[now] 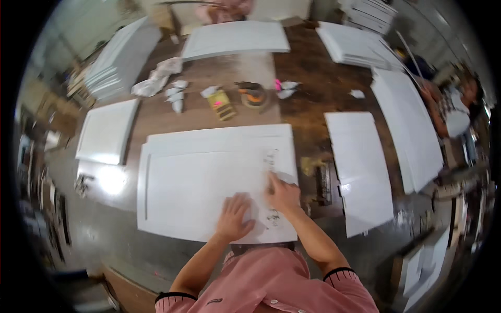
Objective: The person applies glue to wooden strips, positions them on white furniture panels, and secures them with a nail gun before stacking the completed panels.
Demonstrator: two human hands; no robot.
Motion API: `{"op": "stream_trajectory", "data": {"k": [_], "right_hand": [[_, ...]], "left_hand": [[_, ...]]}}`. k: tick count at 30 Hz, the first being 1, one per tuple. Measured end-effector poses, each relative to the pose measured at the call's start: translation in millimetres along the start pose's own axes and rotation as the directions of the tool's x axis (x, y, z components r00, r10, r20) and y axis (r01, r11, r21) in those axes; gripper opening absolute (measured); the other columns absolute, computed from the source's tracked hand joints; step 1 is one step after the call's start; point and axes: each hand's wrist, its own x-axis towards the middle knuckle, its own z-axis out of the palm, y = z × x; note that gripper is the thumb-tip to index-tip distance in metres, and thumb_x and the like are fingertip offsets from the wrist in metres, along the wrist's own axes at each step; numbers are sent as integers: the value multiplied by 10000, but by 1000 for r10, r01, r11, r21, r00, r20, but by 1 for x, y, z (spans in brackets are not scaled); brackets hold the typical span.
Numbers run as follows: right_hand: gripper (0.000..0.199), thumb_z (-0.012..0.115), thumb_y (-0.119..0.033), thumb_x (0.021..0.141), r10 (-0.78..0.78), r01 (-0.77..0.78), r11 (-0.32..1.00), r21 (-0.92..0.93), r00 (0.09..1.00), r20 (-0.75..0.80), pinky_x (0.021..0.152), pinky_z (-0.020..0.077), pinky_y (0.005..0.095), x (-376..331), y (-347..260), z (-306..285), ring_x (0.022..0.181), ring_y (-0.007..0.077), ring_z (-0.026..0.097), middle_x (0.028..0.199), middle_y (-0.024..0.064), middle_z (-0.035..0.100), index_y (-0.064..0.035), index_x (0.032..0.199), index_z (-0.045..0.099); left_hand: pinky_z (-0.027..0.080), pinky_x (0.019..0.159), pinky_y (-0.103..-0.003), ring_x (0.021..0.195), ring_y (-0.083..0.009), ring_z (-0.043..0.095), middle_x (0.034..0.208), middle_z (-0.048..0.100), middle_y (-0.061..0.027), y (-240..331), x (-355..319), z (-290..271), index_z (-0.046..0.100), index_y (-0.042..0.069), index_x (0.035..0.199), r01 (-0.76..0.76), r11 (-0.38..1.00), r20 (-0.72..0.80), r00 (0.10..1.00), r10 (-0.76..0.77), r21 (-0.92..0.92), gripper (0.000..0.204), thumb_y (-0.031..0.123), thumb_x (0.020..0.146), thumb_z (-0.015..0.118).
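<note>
A large white panel (198, 182) with a groove along its left and far sides lies in front of me on the table. My left hand (235, 216) rests flat on it near the front edge, fingers stretched out and holding nothing. To its right, my right hand (283, 194) presses against the panel's right part with its fingers bent in. Blur hides whether anything small is in those fingers. Dark scribbled marks (272, 216) run along the panel on both sides of the right hand.
Beyond the panel lie a yellow block (221, 105), a tape roll (252, 98) and crumpled white scraps (176, 96). White panels are stacked at the far left (122, 57) and right (409, 125). Another white panel (360, 172) lies nearer right. A person (454, 112) is at the right.
</note>
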Motion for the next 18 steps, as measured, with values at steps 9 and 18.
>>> {"op": "stream_trajectory", "data": {"k": [9, 18], "right_hand": [[568, 699, -160, 874, -143, 430, 866, 257, 704, -696, 794, 593, 393, 6, 1, -69, 921, 289, 735, 1173, 200, 726, -73, 1426, 595], [505, 543, -433, 1063, -71, 46, 996, -72, 916, -394, 1005, 518, 433, 10, 149, -28, 1297, 362, 576, 1463, 137, 590, -171, 1494, 557]], "left_hand": [[179, 1258, -572, 1535, -361, 273, 1615, 369, -164, -6, -11, 0, 452, 89, 1498, 32, 996, 8, 999, -32, -80, 748, 348, 852, 728], [113, 1268, -601, 1565, -337, 217, 1657, 314, -151, -19, -58, 15, 372, 67, 1568, -191, 980, 34, 981, 193, -57, 872, 417, 854, 730]]}}
